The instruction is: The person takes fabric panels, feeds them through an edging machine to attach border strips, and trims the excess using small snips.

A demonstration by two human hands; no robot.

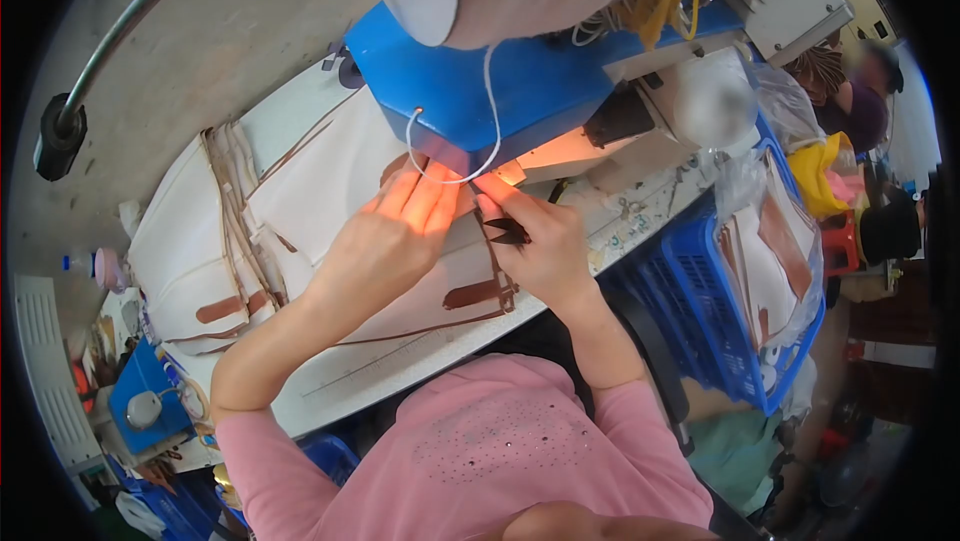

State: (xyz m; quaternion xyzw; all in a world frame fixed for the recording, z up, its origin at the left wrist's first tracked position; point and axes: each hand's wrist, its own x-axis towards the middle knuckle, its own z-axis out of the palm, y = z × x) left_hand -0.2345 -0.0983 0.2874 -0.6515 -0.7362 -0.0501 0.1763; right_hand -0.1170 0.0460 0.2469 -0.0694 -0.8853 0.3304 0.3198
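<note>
Under the head of a blue sewing machine [480,91], my left hand [395,216] lies with its fingers stretched out on a white panel with brown edging [430,276]. Its fingertips are lit orange by the machine's lamp. To the right, my right hand [545,246] is closed around dark thread snips [508,231], whose pointed blades stick out toward the left. The index finger of that hand reaches forward to the work by the needle area. The needle and the spot being worked are hidden by the machine head and a white cord [495,131].
Stacked white panels with brown edges [195,261] lie on the left of the white table [330,386]. A blue basket [690,271] at the right holds more panels. A lamp arm [130,21] crosses the upper left. Another person [865,106] is at the far right.
</note>
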